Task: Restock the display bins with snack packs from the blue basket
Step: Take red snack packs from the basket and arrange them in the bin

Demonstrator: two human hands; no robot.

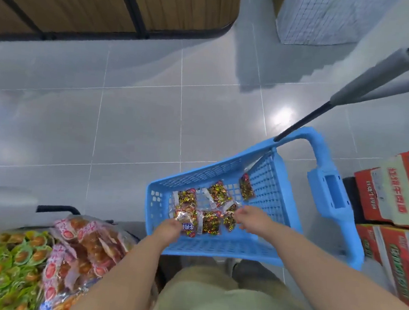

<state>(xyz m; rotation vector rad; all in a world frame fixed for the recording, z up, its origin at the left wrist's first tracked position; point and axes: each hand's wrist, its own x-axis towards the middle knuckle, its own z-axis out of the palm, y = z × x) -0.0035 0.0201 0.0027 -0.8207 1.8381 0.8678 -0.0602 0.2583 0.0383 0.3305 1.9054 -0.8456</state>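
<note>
The blue basket stands on the floor in front of me with several clear snack packs of small wrapped pieces lying on its bottom. My left hand reaches in at the near left and grips a snack pack by its lower end. At the pile's right side, my right hand pinches another snack pack. One more pack leans against the far right wall. The display bin at the lower left holds pink-and-white packs and green-wrapped packs.
Red and white cartons are stacked on the floor to the right of the basket. The basket's long handle rises to the upper right. A wooden display unit stands across the grey tiled aisle. My legs are just behind the basket.
</note>
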